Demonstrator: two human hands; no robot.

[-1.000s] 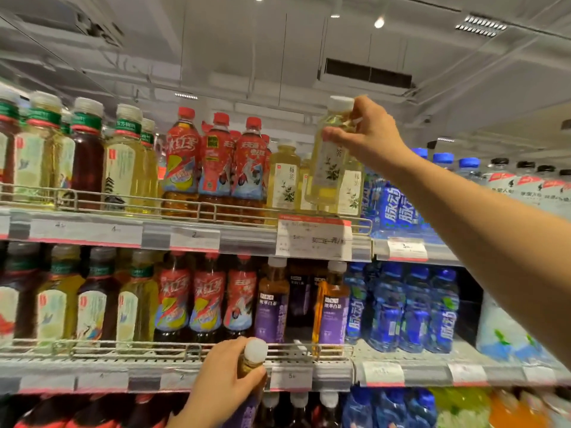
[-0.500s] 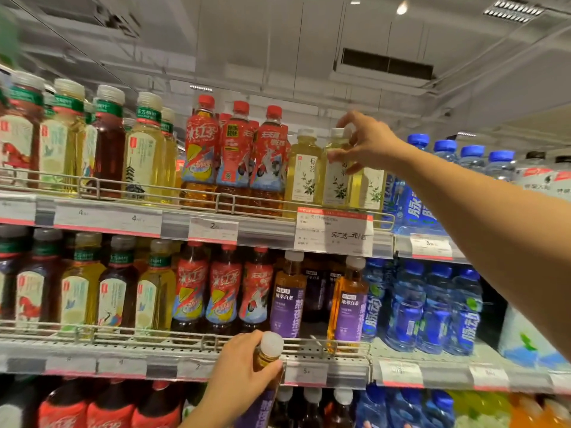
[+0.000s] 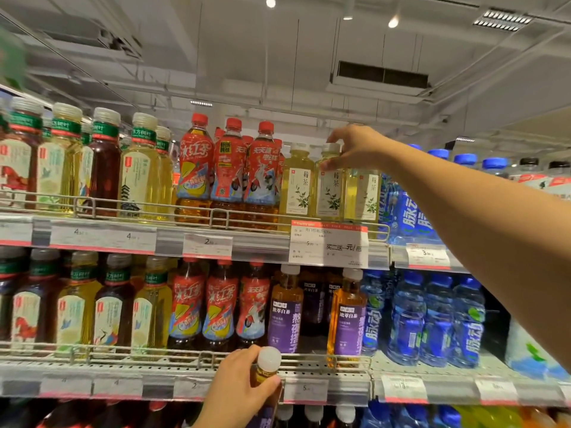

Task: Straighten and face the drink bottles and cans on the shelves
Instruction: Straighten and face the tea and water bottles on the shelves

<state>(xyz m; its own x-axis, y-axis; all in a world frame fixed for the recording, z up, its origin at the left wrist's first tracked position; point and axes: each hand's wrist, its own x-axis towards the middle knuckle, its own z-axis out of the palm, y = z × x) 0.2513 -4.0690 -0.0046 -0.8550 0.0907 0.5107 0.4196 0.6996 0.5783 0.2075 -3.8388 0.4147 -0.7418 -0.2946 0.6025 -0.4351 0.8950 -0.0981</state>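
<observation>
Hiding its purple bottle's [image 3: 268, 379] label, left hand [image 3: 238, 387]

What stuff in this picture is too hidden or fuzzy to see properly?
Head view only:
- Purple-label bottle in the left hand: its body is hidden by the hand and cut off by the bottom edge.
- Pale tea bottle: its cap is partly covered by the right hand.
- Price tags: the small print is too blurred to read.
- Bottom shelf bottles: cut off by the bottom edge.

Right hand [image 3: 358, 148] raised, fingers pinching; left hand [image 3: 238, 387] low, curled gripping.
</observation>
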